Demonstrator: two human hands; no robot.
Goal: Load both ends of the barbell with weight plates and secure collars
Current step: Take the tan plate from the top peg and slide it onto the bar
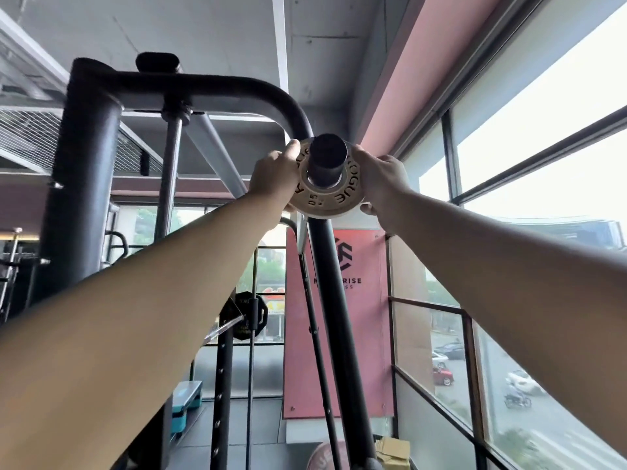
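A small white weight plate (330, 198) with dark raised lettering sits around the dark barbell sleeve end (327, 156), held up at head height. My left hand (273, 176) grips the plate's left rim. My right hand (380, 181) grips its right rim, with the thumb under the lower edge. The sleeve pokes through the plate's centre hole toward me. Further down, a black plate (249, 315) sits on another bar end (224, 329). No collar is in view.
A black rack frame (88, 184) rises at the left and arches overhead; its curved upright (336, 300) runs down behind the plate. Large windows (529, 198) fill the right. A red banner (366, 300), a step platform (186, 400) and cardboard boxes (393, 451) lie below.
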